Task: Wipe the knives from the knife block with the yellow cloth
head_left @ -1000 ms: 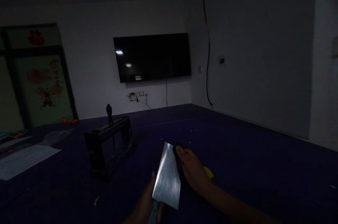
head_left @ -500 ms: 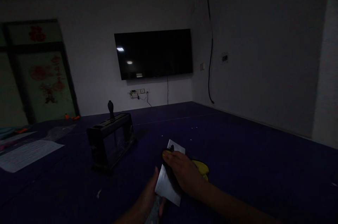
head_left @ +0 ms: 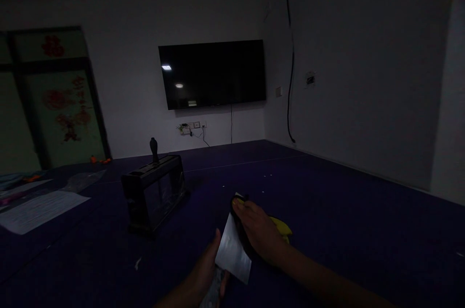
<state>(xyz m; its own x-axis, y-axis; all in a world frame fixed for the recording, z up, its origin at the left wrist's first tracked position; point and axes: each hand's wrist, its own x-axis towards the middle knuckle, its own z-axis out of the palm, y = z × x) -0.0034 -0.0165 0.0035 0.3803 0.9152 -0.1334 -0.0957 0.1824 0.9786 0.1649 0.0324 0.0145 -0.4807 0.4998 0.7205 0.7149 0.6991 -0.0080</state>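
My left hand (head_left: 208, 269) is closed around the grey handle of a cleaver (head_left: 233, 252), whose broad metal blade points away from me. Pressed on the far part of the blade is my right hand (head_left: 256, 228), its fingers over a yellow cloth (head_left: 279, 226) with dark edging. Some of the cloth hangs out beyond the back of that hand. My fingers and the cloth cover the right side of the blade. To the left, a black knife block (head_left: 154, 192) with see-through sides stands upright, one dark handle sticking out of its top.
A purple-covered table (head_left: 345, 230) spreads ahead, dotted with small white scraps. Printed sheets (head_left: 43, 208) and a clear plastic bag (head_left: 83, 180) lie at the left. Orange items (head_left: 100, 160) sit near the far left edge. Beyond hangs a television (head_left: 214, 75).
My right hand and the cloth have slid slightly up and right toward the blade's far end, baring more of the blade near the handle. My left hand keeps its hold.
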